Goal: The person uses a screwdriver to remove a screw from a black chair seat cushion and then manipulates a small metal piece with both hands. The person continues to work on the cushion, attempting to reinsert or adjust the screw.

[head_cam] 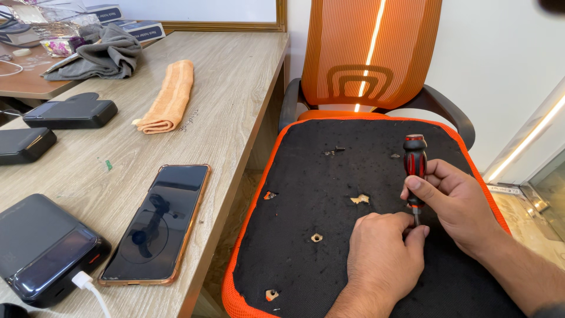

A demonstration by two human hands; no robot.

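One screwdriver [415, 168] upright in right hand [456, 206] grip, left hand [382, 253] pinching its shaft, perhaps four holes in seat [306, 194]

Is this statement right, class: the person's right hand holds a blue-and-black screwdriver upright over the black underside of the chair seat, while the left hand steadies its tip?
Not quite. The head view shows the screwdriver is red and black, not blue and black. The rest stands: the right hand holds it upright over the black chair seat, and the left hand steadies its tip.

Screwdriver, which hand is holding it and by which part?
The right hand grips the red and black screwdriver by its handle. The left hand rests by its shaft; whether it pinches anything cannot be told.
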